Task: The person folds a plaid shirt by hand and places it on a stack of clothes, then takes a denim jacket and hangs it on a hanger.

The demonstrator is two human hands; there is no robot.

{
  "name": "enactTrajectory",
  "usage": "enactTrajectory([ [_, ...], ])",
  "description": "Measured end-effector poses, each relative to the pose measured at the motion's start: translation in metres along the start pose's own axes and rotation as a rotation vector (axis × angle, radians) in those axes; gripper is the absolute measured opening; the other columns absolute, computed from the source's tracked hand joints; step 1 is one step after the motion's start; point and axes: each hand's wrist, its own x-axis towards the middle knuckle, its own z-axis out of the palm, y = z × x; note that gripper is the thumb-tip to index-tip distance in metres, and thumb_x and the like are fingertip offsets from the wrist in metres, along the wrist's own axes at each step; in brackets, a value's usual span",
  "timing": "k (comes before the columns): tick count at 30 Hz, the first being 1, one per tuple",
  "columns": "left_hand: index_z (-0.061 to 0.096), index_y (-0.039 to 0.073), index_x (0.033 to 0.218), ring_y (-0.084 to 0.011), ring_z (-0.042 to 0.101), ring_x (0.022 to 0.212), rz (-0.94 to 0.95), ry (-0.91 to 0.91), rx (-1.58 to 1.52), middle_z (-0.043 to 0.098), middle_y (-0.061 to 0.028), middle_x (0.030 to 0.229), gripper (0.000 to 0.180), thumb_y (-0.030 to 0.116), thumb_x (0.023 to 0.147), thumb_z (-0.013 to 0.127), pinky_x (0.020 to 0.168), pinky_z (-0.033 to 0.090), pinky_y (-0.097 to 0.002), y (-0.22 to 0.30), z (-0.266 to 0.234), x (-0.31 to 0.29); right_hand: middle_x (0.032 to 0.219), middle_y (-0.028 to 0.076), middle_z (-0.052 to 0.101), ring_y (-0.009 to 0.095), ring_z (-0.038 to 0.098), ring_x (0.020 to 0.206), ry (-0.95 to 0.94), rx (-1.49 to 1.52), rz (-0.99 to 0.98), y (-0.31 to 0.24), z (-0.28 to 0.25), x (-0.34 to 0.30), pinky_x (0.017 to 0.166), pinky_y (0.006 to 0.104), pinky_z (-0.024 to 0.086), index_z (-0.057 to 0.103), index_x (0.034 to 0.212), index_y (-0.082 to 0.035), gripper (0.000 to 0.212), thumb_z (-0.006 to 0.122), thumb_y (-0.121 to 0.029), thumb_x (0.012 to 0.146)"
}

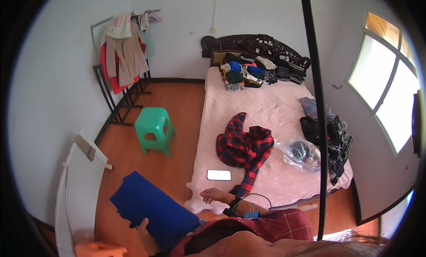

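Note:
My left hand [144,230] grips the lower edge of a flat, folded blue cloth [151,203], held out over the floor at the lower left; its exact kind I cannot make out. Beside the bed's near left corner is my right hand [213,195], fingers loosely bent and nothing in them. A black band and a cable with a blue binder clip [251,214] are on that forearm. Just beyond this hand lies a phone [219,175] with a lit screen. A red and dark-blue plaid shirt [244,146] is spread, rumpled, on the pink bed [279,186].
Folded clothes [248,72] are stacked by the dark headboard. A clear plastic bag [301,154] and dark clothes [337,141] occupy the bed's right side. A green stool [153,123], a clothes rack [108,95] and an orange stool [100,249] stand left. A black pole [317,101] crosses the view.

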Motion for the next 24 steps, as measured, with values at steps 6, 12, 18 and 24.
enactTrajectory([
  [6,0.045,0.000,0.134,-0.0305,0.058,0.110,-0.152,-0.144,0.144,0.057,-0.0147,0.125,0.060,0.009,0.078,0.063,0.099,0.046,-0.0370,0.053,0.014,0.162,0.078,-0.006,0.051,0.007,0.051,0.072,-0.302,0.365,0.050,-0.063,0.025,0.169,0.063,0.0242,0.045,0.060,0.098,-0.015,0.041,0.056,-0.055,0.093],
  [12,0.045,0.000,0.135,-0.0306,0.059,0.110,-0.248,-0.222,0.244,0.057,-0.0152,0.125,0.060,0.007,0.078,0.063,0.099,0.047,-0.0381,0.119,0.043,0.313,0.132,0.009,0.052,0.022,0.050,0.118,-0.578,0.403,-0.207,-0.170,0.048,0.298,0.100,0.0382,0.040,0.045,0.137,-0.006,0.067,0.049,-0.058,0.095],
  [18,0.044,0.001,0.136,-0.0306,0.060,0.110,-0.407,-0.444,0.240,0.058,-0.0158,0.125,0.060,0.006,0.079,0.063,0.098,0.049,-0.0392,0.124,0.100,0.466,0.150,0.014,0.039,0.029,0.041,0.135,-0.428,0.678,-0.303,-0.278,0.032,0.331,0.114,0.0463,0.030,0.030,0.148,-0.002,0.086,0.058,-0.057,0.089],
  [24,0.043,0.001,0.137,-0.0306,0.061,0.110,-0.686,-0.755,0.264,0.058,-0.0163,0.126,0.060,0.004,0.080,0.062,0.098,0.050,-0.0403,0.114,0.187,0.608,0.143,0.021,0.046,0.034,0.048,0.129,-0.221,1.029,-0.296,-0.324,-0.019,0.367,0.111,0.0481,0.035,0.035,0.145,0.001,0.089,0.076,-0.045,0.080],
])
